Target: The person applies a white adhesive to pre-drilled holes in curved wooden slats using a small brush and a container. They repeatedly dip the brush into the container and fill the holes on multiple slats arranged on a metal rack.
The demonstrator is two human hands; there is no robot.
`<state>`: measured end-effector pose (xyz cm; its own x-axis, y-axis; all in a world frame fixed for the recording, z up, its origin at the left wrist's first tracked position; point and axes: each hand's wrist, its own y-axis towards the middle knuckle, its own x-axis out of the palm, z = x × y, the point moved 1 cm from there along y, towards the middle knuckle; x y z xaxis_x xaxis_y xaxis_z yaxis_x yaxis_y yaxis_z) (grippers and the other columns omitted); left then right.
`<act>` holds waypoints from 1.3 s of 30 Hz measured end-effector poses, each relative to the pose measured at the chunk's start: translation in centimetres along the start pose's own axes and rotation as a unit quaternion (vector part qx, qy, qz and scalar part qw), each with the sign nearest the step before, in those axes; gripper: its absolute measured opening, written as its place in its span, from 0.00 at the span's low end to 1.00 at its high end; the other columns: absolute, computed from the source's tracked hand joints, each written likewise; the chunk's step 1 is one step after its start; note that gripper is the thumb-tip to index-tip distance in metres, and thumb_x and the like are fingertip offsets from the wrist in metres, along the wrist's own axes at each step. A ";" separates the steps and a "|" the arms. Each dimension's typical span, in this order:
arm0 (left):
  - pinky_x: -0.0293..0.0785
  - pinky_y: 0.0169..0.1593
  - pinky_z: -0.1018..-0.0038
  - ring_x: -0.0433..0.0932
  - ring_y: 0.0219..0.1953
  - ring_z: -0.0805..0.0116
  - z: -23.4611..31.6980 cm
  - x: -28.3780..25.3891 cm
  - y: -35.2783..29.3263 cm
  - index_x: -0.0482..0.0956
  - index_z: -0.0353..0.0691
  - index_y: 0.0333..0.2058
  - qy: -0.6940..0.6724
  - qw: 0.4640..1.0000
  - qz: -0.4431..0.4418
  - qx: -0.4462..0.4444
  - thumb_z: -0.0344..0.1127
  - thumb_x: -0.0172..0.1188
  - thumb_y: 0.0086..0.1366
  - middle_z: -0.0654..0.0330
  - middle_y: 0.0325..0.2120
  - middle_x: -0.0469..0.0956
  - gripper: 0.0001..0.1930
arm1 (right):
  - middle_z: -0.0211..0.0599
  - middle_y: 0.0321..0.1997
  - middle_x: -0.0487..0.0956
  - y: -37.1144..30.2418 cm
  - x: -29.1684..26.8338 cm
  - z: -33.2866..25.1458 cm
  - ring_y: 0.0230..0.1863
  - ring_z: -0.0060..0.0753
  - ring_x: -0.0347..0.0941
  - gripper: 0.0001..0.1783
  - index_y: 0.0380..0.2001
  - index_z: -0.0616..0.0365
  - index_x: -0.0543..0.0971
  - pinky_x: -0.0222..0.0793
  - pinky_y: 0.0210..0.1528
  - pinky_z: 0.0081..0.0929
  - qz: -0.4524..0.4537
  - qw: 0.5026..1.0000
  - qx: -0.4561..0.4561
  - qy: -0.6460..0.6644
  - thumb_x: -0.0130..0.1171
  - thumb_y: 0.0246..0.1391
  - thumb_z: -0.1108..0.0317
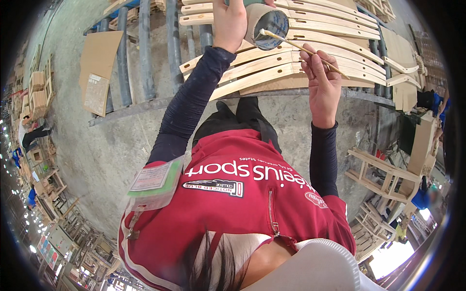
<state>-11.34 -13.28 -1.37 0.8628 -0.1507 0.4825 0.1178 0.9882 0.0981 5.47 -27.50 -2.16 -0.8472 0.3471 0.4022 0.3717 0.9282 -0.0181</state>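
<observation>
At the upper edge of the head view my left hand [230,24] is wrapped around a round, open-mouthed container [250,30], tipped so its mouth faces me. Its inside looks grey-blue, and some of my fingers are hidden behind it or cut off by the edge. My right hand [322,82] pinches a thin wooden stick [296,46] between thumb and fingers. The stick's whitish, coated tip lies at the container's mouth. Beneath both hands several pale curved wooden slats [264,75] with small slots lie side by side.
Grey metal rollers [146,48] of a conveyor carry the slats. A cardboard sheet [104,53] lies on it at the left. Two short wooden pieces [401,72] sit at the right end. Wooden frames [383,174] stand on the floor at right, with stacked wood [40,87] far left.
</observation>
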 end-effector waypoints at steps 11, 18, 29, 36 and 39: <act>0.82 0.34 0.71 0.83 0.28 0.64 -4.3 -1.0 -0.6 0.78 0.31 0.40 0.010 0.997 0.008 -0.081 0.54 0.44 0.75 0.52 0.28 0.82 0.28 | 0.47 0.45 0.83 2.0 -3.6 2.9 0.44 0.34 0.82 0.09 0.41 0.59 0.76 0.79 0.42 0.22 -0.001 0.995 0.098 0.019 0.56 0.66 0.64; 0.84 0.38 0.72 0.85 0.34 0.62 -6.5 -5.5 -1.9 0.76 0.29 0.44 0.063 0.993 0.042 -0.087 0.58 0.40 0.74 0.47 0.32 0.83 0.32 | 0.45 0.43 0.83 5.4 -8.9 4.3 0.42 0.33 0.83 0.11 0.44 0.62 0.76 0.79 0.38 0.20 0.035 0.993 0.010 -0.114 0.56 0.66 0.65; 0.84 0.40 0.68 0.84 0.37 0.58 -5.4 -10.0 -6.0 0.76 0.29 0.44 0.052 0.980 0.122 -0.150 0.56 0.39 0.74 0.46 0.35 0.82 0.31 | 0.41 0.35 0.85 6.0 -13.1 12.1 0.36 0.28 0.84 0.14 0.39 0.67 0.79 0.78 0.36 0.21 0.060 0.909 0.008 -0.413 0.59 0.64 0.63; 0.83 0.39 0.68 0.84 0.34 0.60 -5.2 -11.1 -7.5 0.76 0.29 0.43 0.045 0.974 0.147 -0.164 0.57 0.41 0.74 0.46 0.33 0.82 0.31 | 0.41 0.34 0.86 6.0 -13.3 12.4 0.36 0.29 0.84 0.15 0.38 0.68 0.80 0.78 0.36 0.21 0.071 0.894 0.009 -0.441 0.60 0.64 0.63; 0.83 0.38 0.69 0.83 0.33 0.60 -5.1 -11.3 -7.8 0.76 0.29 0.42 0.038 0.973 0.157 -0.166 0.57 0.41 0.74 0.47 0.32 0.82 0.31 | 0.40 0.35 0.86 6.1 -12.7 12.3 0.36 0.29 0.84 0.14 0.38 0.67 0.80 0.79 0.36 0.21 0.080 0.916 0.005 -0.394 0.60 0.63 0.63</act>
<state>-19.48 -19.18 -12.05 0.9139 0.1500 0.3772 -0.0156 0.9416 -0.3365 13.80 -24.56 -18.63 -0.7945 0.4647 -0.3908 0.5152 0.8566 -0.0287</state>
